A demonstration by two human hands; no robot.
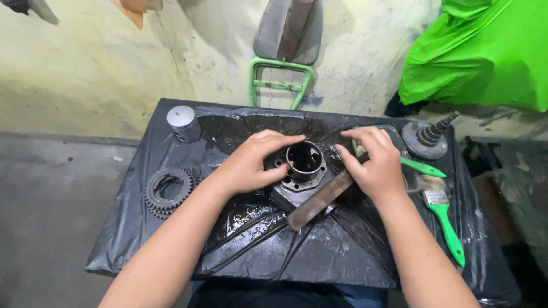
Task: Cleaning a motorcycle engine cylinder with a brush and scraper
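Hands flank a dark metal engine cylinder with round bore (pixel 303 165) at the tabletop's (pixel 319 256) middle; left hand (pixel 251 162) cups its left side; right hand (pixel 374 162) grips a flat rusty metal file (pixel 319 199), long axis slanting toward the near edge.

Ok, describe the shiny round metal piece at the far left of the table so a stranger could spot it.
Start at the black plastic sheet covering the table and go to its far left corner. The piston stands there alone: a short silver cylinder with a flat top, unlike the dark toothed gear rings nearer.
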